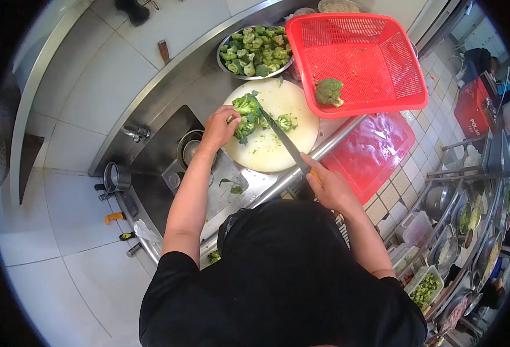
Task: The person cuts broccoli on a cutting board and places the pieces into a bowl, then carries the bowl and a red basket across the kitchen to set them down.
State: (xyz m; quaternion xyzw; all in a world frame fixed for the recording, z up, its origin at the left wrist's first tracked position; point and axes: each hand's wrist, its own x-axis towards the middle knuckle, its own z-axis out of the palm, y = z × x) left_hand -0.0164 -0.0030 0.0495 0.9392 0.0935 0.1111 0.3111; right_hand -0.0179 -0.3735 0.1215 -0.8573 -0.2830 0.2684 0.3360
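My left hand [220, 126] grips a head of broccoli [247, 106] at the left side of the round white cutting board [298, 104]. In my right hand [328, 184] is a long knife [286, 140] with a yellow-orange handle. Its blade reaches across the board, and the tip end lies against the broccoli's right side. A cut floret [286, 122] rests on the board just right of the blade, with small green crumbs around it. The underside of the broccoli and the left fingertips are partly hidden.
Behind the board stands a metal bowl [223, 61] full of broccoli florets. A red plastic basket [366, 109] at the right holds one broccoli head [329, 92]. Left of the board is a sink [180, 124] with a faucet [134, 133]. Shelves with containers [425, 287] line the far right.
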